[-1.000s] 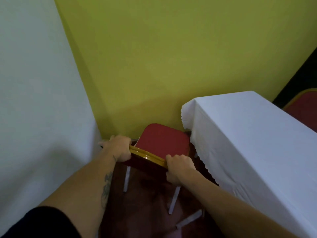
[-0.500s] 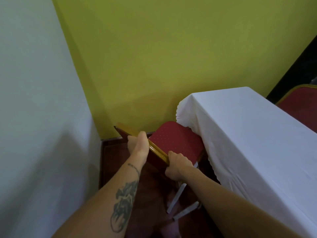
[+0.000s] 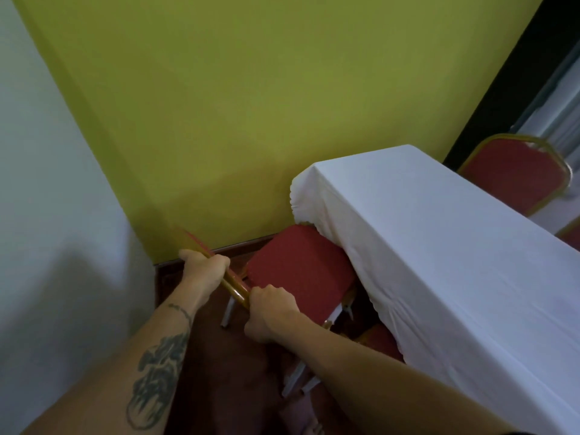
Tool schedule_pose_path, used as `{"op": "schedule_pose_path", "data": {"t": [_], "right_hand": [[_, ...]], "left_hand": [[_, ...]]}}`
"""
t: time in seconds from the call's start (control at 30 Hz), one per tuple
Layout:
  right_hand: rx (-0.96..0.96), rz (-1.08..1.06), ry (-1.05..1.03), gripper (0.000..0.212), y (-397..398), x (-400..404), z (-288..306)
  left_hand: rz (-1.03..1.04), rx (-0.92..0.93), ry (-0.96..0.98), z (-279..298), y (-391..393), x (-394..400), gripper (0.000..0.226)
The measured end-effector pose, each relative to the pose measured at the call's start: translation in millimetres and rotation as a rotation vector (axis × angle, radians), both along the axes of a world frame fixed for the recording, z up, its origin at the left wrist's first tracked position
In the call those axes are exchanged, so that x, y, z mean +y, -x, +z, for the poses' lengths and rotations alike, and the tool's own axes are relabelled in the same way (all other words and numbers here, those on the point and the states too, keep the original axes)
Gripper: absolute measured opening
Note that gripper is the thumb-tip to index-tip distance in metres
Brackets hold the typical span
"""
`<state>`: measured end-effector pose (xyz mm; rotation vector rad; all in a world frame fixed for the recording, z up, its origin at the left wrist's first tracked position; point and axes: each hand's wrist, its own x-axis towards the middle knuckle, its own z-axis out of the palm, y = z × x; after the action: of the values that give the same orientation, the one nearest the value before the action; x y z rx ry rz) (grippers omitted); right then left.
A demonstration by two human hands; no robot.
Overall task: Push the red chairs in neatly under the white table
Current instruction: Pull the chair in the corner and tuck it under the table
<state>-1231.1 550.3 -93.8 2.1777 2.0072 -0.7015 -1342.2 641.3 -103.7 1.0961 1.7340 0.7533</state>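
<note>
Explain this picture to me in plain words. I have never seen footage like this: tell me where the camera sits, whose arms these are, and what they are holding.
There is no machine here. The camera is worn on a person's head and looks forward and down, so the two bare arms reaching in from the bottom are that person's own.

The left hand and the right hand each have a closed grip on the gold top rail of a red chair. Its padded seat points toward the white table, and the far corner of the seat is already tucked under the hanging tablecloth.

The table stands in a corner, against a yellow-green wall, with a pale wall on the left. Nothing lies on the visible part of the cloth. Another red chair stands on the table's far side.
</note>
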Motion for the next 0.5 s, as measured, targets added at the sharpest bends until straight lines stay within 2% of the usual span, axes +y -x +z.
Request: {"op": "schedule_pose_path", "data": {"t": [0.13, 0.3, 0.5], "right_hand": [[-0.001, 0.004, 0.01, 0.052, 12.7, -1.5, -4.2], [-0.024, 0.025, 0.034, 0.051, 12.0, 7.5, -0.1], [0.039, -0.034, 0.015, 0.051, -10.0, 18.9, -3.2]], "left_hand": [[-0.118, 0.006, 0.012, 1.8, 10.7, 4.3, 0.06], [-0.256, 0.011, 0.047, 6.9, 9.2, 19.7, 0.036], [-0.333, 0.01, 0.065, 8.6, -7.9, 44.2, 0.041]]}}
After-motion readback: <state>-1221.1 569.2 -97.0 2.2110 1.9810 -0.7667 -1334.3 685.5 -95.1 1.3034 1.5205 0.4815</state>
